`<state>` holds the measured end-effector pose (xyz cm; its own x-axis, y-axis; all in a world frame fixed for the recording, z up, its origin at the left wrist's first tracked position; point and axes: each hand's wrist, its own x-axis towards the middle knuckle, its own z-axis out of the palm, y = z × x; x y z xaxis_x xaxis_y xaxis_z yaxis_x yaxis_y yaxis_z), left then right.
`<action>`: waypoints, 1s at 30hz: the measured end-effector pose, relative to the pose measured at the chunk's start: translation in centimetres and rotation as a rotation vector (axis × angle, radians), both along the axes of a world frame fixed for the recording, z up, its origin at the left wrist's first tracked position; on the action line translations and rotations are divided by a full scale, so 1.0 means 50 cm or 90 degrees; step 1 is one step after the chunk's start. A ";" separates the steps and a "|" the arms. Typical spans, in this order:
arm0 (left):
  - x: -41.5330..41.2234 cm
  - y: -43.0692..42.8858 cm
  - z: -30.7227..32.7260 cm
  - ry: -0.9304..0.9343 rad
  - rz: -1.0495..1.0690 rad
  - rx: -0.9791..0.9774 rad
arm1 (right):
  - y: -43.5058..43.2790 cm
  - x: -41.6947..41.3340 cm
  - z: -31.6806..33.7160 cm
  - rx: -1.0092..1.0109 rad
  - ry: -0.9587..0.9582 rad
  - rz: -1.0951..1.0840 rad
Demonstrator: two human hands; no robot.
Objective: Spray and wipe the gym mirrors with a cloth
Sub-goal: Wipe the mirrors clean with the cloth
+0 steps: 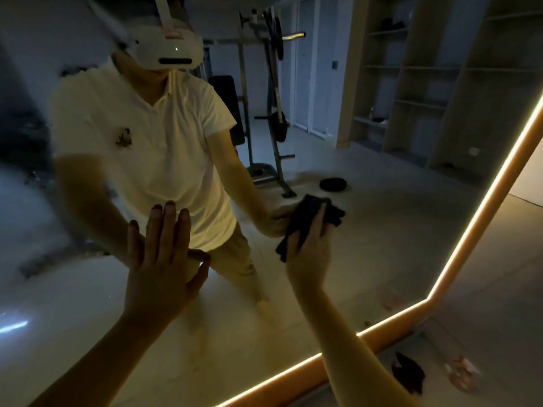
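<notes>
Two hands are up against the mirror [382, 183]. The left hand [160, 259] lies flat on the glass, its fingers [169, 224] straight, close together and pointing up, the thumb spread to the right; it holds nothing. The right hand [308, 254] has its fingers curled round a dark cloth [311, 218], bunched in the grip, with loose ends sticking out above and to the right of the fingertips and a corner hanging down to their left. The cloth is at the glass, well to the right of the left fingers and about level with them.

Up and to the left of the left fingers the glass carries grey, patchy smears [29, 142]. Above the right fingers the reflection shows a weight rack [273, 98], and further right of it open shelves [411, 83]. A lit light strip [482, 207] edges the mirror, running to the right of and below the right hand. Below that strip, on the floor [499, 289], lies a dark scrap [408, 374], and just right of it something white and red, too blurred to tell.
</notes>
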<state>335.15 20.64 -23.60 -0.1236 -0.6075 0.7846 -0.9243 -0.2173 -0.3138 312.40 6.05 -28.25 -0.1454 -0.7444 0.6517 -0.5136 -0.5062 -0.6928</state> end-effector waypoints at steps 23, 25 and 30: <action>-0.026 -0.007 -0.001 0.060 -0.002 -0.040 | -0.051 -0.082 -0.062 0.354 -0.381 -0.029; -0.027 -0.003 0.002 0.058 -0.007 -0.040 | -0.011 -0.038 -0.076 0.361 -0.385 0.009; -0.025 0.019 0.015 0.069 -0.018 -0.001 | 0.110 0.093 -0.100 0.406 -0.355 0.091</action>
<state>333.88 21.60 -22.84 -0.0545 -0.6038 0.7953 -0.9586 -0.1912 -0.2109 317.03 11.57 -33.24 -0.1971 -0.9797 -0.0365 0.0257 0.0321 -0.9992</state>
